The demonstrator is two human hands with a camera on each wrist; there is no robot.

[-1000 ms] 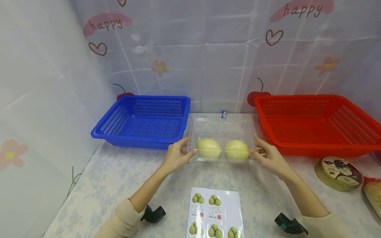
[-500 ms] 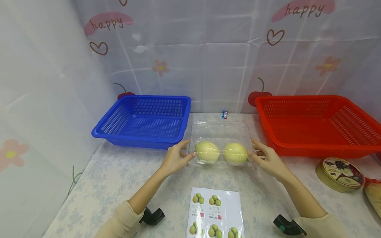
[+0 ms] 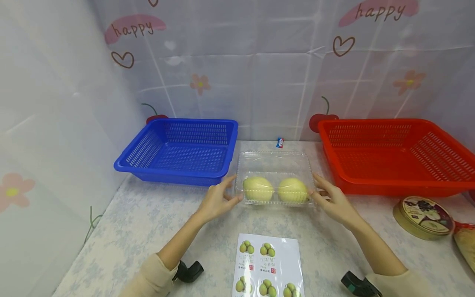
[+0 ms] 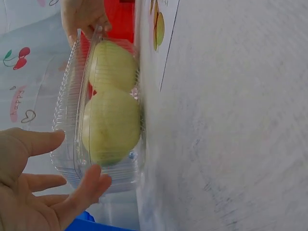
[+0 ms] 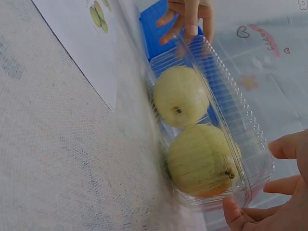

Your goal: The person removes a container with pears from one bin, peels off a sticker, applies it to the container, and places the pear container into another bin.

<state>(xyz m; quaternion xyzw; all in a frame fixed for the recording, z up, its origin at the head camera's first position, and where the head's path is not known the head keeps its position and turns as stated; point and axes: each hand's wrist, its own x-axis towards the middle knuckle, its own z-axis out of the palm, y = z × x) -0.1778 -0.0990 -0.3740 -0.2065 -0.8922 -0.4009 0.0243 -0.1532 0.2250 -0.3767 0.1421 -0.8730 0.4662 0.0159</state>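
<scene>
A clear plastic clamshell box [image 3: 274, 160] rests on the table with its lid down. Inside it, side by side, lie a left pear [image 3: 258, 189] and a right pear [image 3: 293, 191], both pale green. My left hand [image 3: 214, 201] is at the box's left end, fingers spread; in the left wrist view its thumb and fingertips stand close beside the rim. At the opposite end is my right hand [image 3: 335, 202], its fingers likewise spread right at the rim in the right wrist view [image 5: 284, 192]. A sheet of pear labels [image 3: 285, 247] lies in front of the box.
Behind the left hand stands a blue basket [image 3: 174, 175], and a red basket [image 3: 400, 186] is on the right. A round tin [image 3: 423, 218] and a red-topped bag [image 3: 466, 243] sit at the right edge. One small wrapped sweet [image 3: 280, 142] lies behind the box.
The box came down and slightly nearer in the first half second and has stayed there since. My left hand's fingers have since loosened from its edge; the right hand has barely moved.
</scene>
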